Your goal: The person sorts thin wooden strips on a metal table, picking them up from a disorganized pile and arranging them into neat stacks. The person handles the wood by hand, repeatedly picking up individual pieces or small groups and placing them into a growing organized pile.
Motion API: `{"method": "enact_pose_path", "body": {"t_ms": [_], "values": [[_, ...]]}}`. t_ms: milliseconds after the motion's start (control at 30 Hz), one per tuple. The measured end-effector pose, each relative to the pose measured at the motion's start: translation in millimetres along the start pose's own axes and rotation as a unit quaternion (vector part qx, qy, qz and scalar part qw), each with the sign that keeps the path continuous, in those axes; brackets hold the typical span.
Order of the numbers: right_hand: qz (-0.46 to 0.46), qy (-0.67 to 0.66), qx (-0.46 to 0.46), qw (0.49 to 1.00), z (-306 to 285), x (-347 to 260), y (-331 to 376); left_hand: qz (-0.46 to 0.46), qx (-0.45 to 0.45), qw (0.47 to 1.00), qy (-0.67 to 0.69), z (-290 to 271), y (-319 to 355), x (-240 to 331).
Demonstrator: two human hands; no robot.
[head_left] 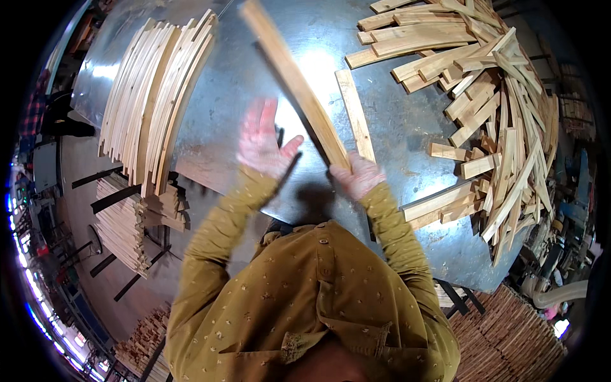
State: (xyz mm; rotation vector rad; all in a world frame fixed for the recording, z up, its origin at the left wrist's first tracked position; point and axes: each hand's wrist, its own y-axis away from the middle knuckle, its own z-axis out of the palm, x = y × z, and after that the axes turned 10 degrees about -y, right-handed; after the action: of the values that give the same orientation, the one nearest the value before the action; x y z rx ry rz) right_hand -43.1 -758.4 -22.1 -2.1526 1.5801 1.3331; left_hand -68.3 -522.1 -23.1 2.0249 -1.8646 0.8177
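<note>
Above the metal table (407, 137), middle of the head view: right hand (358, 176) grips the near end of a wooden slat (298, 88), fingers closed round it, thumb on the upper face. Slat slants away up-left, far end blurred; looks lifted off the tabletop, dark shadow along its left side. Left hand (262, 137) holds nothing, fingers extended and thumb wide apart, slightly blurred; near the slat, left of it, gap visible between.

Second slat (352, 108) lies flat on the table just right of the held one, near end running behind the right hand; can't tell if they touch.

Left side of table: row of slats (159, 95), side by side, lined up lengthwise, near ends past the table edge. Right side: loose pile (506, 127), slats crisscrossed, many ends jutting toward the middle. Below left, off the table: lower stack (118, 223) by dark metal bars. Lower right, past table edge: large stack (509, 331), tightly packed. Sleeves (398, 226) mustard, patterned.
</note>
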Motion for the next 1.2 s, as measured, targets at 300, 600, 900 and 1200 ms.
{"method": "enact_pose_path", "body": {"t_ms": [300, 600, 900, 1200], "values": [[-0.227, 0.115, 0.283, 0.925, -73, 30, -30, 0.014, -0.457, 0.853, -0.251, -110, -75, -30], [0.025, 0.232, 0.176, 0.956, 58, 71, 41, -0.343, -0.128, 0.8, 0.476, -9, -92, -84], [0.112, -0.538, 0.006, 0.835, 47, -42, -24, -0.353, -0.076, 0.72, 0.593, 63, -149, -49], [0.027, -0.432, 0.042, 0.9, 35, -3, -16, -0.223, -0.206, 0.689, 0.658, 87, -73, -9]]}}
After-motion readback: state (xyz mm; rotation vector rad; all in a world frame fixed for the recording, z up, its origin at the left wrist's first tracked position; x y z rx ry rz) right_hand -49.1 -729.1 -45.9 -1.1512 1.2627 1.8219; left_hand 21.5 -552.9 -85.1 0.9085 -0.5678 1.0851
